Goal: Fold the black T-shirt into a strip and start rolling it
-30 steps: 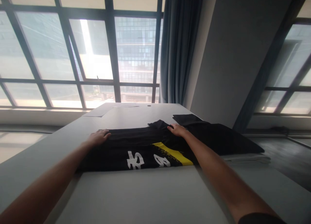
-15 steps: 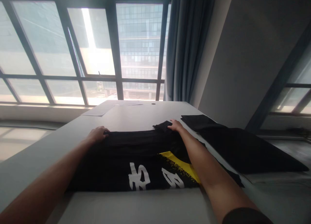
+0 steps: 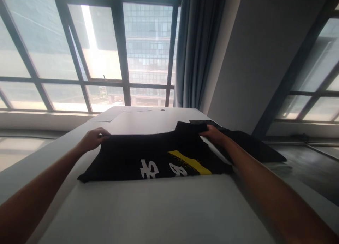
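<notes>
A black T-shirt (image 3: 148,155) with white characters and a yellow patch lies on a long white table (image 3: 159,208). My left hand (image 3: 92,138) grips the shirt's far left corner. My right hand (image 3: 213,134) holds the far right corner, where a sleeve sticks out. The far edge of the shirt is lifted slightly between both hands.
More black cloth (image 3: 246,145) lies at the table's right edge, just past my right hand. Flat sheets of paper (image 3: 108,117) rest at the far end of the table. Large windows and a grey curtain (image 3: 196,49) stand behind.
Both hands have moved outward to the shirt's far corners and closed on them. The shirt's far edge is pulled taut and raised a little.
</notes>
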{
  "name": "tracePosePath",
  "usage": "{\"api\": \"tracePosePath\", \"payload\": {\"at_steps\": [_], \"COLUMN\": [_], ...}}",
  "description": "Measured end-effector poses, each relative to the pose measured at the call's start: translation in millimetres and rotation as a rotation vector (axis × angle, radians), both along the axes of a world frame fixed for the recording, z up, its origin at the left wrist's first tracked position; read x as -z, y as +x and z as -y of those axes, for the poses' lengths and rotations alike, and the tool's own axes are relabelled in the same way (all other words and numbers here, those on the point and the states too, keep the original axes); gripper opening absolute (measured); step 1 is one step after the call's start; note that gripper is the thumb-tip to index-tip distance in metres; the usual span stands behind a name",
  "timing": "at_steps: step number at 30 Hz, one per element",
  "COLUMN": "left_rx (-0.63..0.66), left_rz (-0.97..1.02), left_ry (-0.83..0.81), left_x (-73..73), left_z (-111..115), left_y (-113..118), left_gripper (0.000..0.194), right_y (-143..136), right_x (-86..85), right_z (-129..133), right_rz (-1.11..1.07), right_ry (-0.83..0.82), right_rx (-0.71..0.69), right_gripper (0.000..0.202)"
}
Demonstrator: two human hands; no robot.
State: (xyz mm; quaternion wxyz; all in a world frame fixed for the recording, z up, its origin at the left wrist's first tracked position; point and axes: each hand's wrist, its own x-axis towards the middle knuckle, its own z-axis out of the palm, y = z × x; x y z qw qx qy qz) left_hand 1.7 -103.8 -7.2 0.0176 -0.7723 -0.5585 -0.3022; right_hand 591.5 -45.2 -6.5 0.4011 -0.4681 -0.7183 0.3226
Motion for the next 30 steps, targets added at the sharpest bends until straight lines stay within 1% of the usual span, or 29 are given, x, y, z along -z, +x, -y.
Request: {"api": "tracePosePath", "payload": {"at_steps": [2,4,6,8,9,11,12,13,16,18,21,23,24,25,27,29,30], "left_rx": [0.056,0.077,0.068,0.047,0.035,0.015,0.010,0.007,0.025,0.046,0.059,0.053,0.050,0.051,0.057,0.049,0.037], "left_rz": [-0.016,-0.048,-0.090,-0.127,-0.136,-0.134,-0.129,-0.121,-0.098,-0.085,-0.121,-0.163,-0.176,-0.181,-0.174,-0.184,-0.202], "left_ry": [-0.074,-0.150,-0.184,-0.178,-0.169,-0.159,-0.157,-0.153,-0.117,-0.102,-0.143,-0.172,-0.173,-0.162,-0.127,-0.127,-0.151], "left_x": [5.9,14.4,22.6,28.5,30.5,32.9,33.5,33.8,33.7,32.9,31.5,32.0,33.4,35.9,44.5,56.4,62.4], "left_z": [18,32,42,49,52,58,60,62,64,64,65,66,65,64,59,54,51], "left_y": [-1,1,6,10,12,15,15,14,9,5,2,5,9,14,24,34,37], "left_gripper": [0.034,0.030,0.027,0.027,0.027,0.027,0.027,0.027,0.030,0.032,0.034,0.041,0.045,0.049,0.056,0.061,0.064], "right_y": [14,17,12,2,-3,-12,-14,-16,-14,-9,-1,0,-2,-7,-21,-38,-45], "right_x": [7.2,16.5,24.2,28.5,29.4,29.4,28.9,28.4,27.1,25.4,18.6,11.9,9.1,7.4,9.3,19.2,26.3], "right_z": [31,57,76,90,95,101,103,104,104,106,112,118,120,122,124,121,119], "right_rz": [0.177,0.358,0.476,0.514,0.509,0.469,0.433,0.389,0.269,0.265,0.400,0.514,0.549,0.565,0.565,0.594,0.644], "right_ry": [-0.077,-0.147,-0.147,-0.043,0.027,0.141,0.171,0.183,0.150,0.099,0.011,-0.028,-0.020,0.013,0.142,0.265,0.277], "right_rx": [-0.048,-0.070,-0.082,-0.104,-0.122,-0.151,-0.148,-0.132,-0.076,-0.087,-0.190,-0.254,-0.257,-0.230,-0.103,0.051,0.103], "right_gripper": [0.024,0.021,0.035,0.048,0.050,0.039,0.031,0.030,0.045,0.050,0.049,0.048,0.049,0.051,0.058,0.064,0.066]}}
